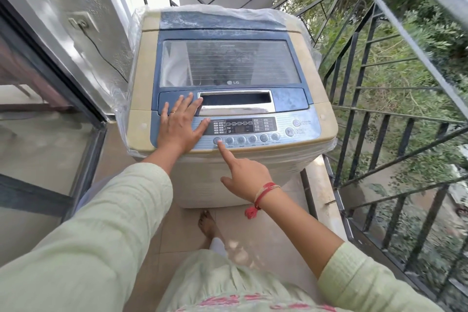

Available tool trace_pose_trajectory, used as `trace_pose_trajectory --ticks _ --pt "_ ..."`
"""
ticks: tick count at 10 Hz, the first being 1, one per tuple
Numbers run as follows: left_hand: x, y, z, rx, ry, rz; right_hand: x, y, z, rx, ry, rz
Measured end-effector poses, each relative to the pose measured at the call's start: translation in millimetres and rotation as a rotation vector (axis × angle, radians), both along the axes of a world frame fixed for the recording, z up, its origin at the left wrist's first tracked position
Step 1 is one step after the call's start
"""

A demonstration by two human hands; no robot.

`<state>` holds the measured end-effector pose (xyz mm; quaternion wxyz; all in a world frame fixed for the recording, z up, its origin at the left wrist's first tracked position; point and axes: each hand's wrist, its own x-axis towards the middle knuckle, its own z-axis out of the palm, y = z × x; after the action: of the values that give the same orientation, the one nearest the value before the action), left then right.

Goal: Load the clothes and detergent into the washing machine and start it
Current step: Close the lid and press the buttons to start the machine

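A beige and blue top-loading washing machine (301, 63) stands in front of me with its glass lid (228, 63) closed. Dark shapes show dimly through the glass. My left hand (181, 123) lies flat, fingers spread, on the left of the lid's front edge and the control panel (286, 123). My right hand (243, 172) points with its index finger, the tip touching the leftmost round button (215, 140) in the panel's lower row. The other fingers are curled in. Neither hand holds anything. No detergent is in view.
Clear plastic wrap (134, 40) hangs around the machine's sides. A black metal railing (379, 83) closes the balcony on the right, with greenery beyond. On the left wall are a socket (82, 23) with a cable and a dark-framed sliding door (50, 83). My bare foot (206, 223) stands on the tiled floor.
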<state>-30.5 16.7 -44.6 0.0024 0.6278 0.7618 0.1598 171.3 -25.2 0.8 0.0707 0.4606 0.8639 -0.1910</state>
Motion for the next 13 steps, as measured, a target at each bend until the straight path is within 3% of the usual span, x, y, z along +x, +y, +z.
trace_pose_trajectory --ticks 2,5,8,13 --pt "-0.2 0.3 -2.3 0.002 -0.002 0.004 31.0 6.8 -7.0 -0.015 -0.034 -0.219" --pt "0.2 1.2 -3.8 -0.002 -0.005 0.006 36.7 21.8 -10.9 -0.019 -0.179 -0.202" --pt "-2.4 2.1 -3.6 -0.009 0.003 0.003 63.7 23.5 -12.4 -0.054 -0.015 -0.259" --pt "-1.9 2.3 -5.0 -0.001 0.005 0.001 58.5 28.4 -11.7 0.042 -0.228 -0.269"
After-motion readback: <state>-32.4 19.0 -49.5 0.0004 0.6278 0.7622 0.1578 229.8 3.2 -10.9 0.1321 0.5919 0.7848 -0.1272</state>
